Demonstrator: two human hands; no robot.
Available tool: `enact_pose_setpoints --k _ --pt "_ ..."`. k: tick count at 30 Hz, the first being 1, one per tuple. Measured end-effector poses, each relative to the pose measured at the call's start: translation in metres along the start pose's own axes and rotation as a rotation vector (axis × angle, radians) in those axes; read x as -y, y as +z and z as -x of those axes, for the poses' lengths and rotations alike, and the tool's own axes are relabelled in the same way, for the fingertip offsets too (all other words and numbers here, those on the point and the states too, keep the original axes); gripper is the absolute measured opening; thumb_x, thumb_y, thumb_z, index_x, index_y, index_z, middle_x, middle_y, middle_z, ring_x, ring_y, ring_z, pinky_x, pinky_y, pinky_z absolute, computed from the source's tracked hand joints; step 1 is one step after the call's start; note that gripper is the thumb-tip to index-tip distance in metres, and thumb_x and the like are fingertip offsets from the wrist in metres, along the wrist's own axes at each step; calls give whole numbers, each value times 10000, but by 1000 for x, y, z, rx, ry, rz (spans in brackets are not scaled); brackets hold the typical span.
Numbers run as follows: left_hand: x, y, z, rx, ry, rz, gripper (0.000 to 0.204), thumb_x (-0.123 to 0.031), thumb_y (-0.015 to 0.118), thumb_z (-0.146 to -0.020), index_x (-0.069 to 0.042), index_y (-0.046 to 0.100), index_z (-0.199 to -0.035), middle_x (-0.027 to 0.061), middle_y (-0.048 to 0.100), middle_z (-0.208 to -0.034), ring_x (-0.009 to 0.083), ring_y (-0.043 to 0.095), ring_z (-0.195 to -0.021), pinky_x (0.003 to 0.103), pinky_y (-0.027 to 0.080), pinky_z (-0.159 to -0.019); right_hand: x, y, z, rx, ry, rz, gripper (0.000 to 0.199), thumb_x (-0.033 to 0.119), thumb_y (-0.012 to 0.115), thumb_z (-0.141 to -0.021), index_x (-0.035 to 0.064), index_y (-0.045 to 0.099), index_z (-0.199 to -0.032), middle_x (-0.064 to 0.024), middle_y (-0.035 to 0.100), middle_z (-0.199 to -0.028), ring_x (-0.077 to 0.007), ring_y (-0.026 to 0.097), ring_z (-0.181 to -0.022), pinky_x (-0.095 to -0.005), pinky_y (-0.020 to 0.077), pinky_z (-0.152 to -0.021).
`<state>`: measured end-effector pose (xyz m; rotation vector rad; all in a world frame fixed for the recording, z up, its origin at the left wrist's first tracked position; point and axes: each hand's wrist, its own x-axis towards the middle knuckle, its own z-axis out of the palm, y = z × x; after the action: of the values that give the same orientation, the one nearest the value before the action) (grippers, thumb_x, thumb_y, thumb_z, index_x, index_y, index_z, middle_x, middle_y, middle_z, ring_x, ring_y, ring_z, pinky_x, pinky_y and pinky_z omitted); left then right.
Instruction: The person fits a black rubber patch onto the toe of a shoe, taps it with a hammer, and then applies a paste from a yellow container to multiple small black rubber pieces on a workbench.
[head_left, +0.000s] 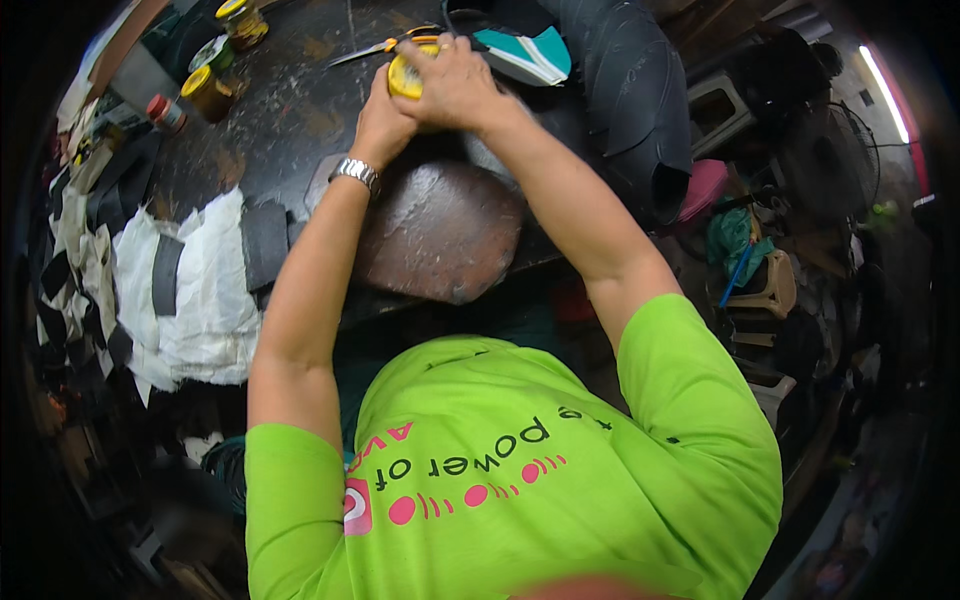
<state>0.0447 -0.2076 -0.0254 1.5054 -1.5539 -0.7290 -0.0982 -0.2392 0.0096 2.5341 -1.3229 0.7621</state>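
Over the dark bench (290, 110), a small yellow tin (404, 78) is gripped between left hand (383, 118) and right hand (455, 85), both closed round it; scissors (385, 45) are laid beside.

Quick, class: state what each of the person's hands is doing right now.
Left hand: closed around the yellow tin, gripping it from the side.
Right hand: closed over the top of the same tin.
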Motion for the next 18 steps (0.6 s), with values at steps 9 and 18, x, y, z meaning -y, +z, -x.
enact_pose_setpoints --k 9,18 --pt "-14 11 25 22 49 -130 1047 -435 920 -617 -181 419 -1500 171 657 -1315 371 627 -1214 447 504 -994 -15 -20 27 25 -66 -161 752 554 753 -729 169 600 -1356 -338 549 -1261 -445 513 -1178 -526 489 -975" --pt "-16 11 27 -19 136 -203 1049 -457 921 -591 -94 446 -1453 175 594 -1377 359 584 -1256 452 482 -1025 -11 -38 23 214 -103 -120 789 624 708 -791 162 568 -1414 -365 511 -1334 -485 498 -1247 -525 469 -1018"
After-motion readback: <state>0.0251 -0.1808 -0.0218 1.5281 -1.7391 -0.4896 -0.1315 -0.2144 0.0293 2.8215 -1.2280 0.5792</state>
